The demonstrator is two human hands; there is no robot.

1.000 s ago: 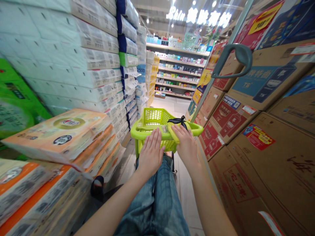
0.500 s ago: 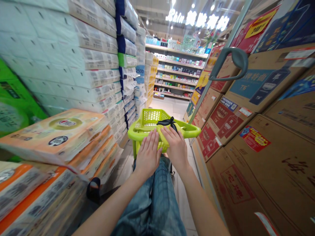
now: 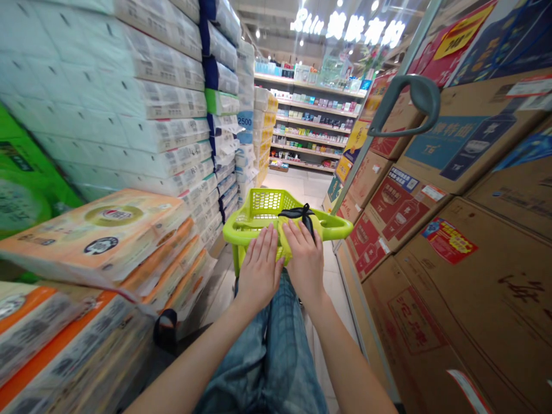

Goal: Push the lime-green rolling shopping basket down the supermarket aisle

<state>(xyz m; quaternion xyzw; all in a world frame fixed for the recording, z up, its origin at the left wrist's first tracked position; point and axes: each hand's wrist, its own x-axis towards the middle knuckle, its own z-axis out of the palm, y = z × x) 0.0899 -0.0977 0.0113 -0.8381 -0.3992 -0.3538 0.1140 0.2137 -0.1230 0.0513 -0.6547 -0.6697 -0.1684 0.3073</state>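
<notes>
In front of my legs is a lime-green shopping cart with a perforated basket. My left hand lies on the near bar of the cart, its fingers stretched out flat and close together. Beside it, my right hand rests with straight, slightly spread fingers on a yellow item tied with a black bow. The yellow item sits at the handle; what it is I cannot make out. Both palms and the undersides of the fingers are hidden.
Tall stacks of packaged tissue line the left, with orange packs lower down. Cartons are piled close on the right, by a grey handle on a post. Stocked shelves stand beyond the tiled aisle.
My right hand has shifted slightly on the yellow item, and the bow sits a little farther right. The left hand stays on the bar. The view has barely moved.
</notes>
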